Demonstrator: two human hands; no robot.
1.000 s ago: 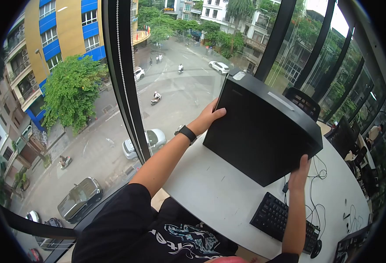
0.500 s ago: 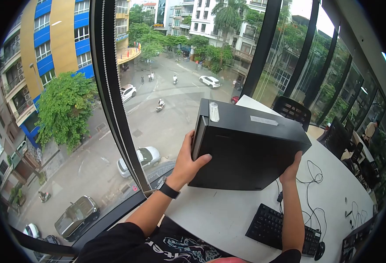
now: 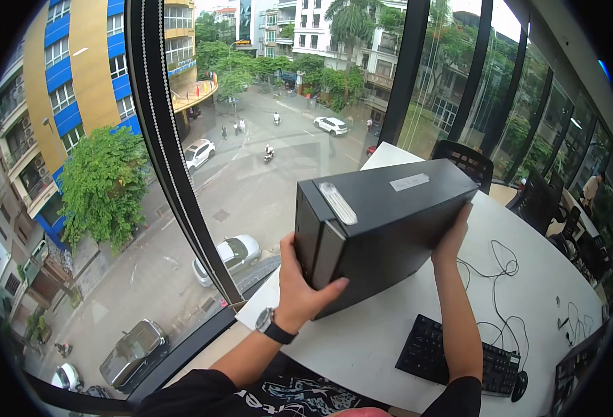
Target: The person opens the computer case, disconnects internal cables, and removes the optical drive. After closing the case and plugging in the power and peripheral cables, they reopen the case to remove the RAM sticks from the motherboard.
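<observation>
A black box-shaped computer case (image 3: 390, 243) is between my two hands over the white desk (image 3: 362, 347). Its top carries a pale label and a clear-and-white strip near the front corner. My left hand (image 3: 303, 288) grips the near left end, thumb on the large side face. My right hand (image 3: 454, 236) holds the far right end. Whether the case's lower edge touches the desk, I cannot tell. A black keyboard (image 3: 424, 347) lies under my right forearm, with a black mouse (image 3: 520, 386) beside it.
Loose black cables (image 3: 504, 306) lie on the right of the desk. A black mesh chair (image 3: 465, 158) stands behind it. The window frame (image 3: 181, 174) runs along the left. A person (image 3: 590, 187) is far right, near other desks and chairs.
The case has turned, showing more of its narrow left end, and that end has come lower and nearer. Both hands moved with it, my right hand going up slightly.
</observation>
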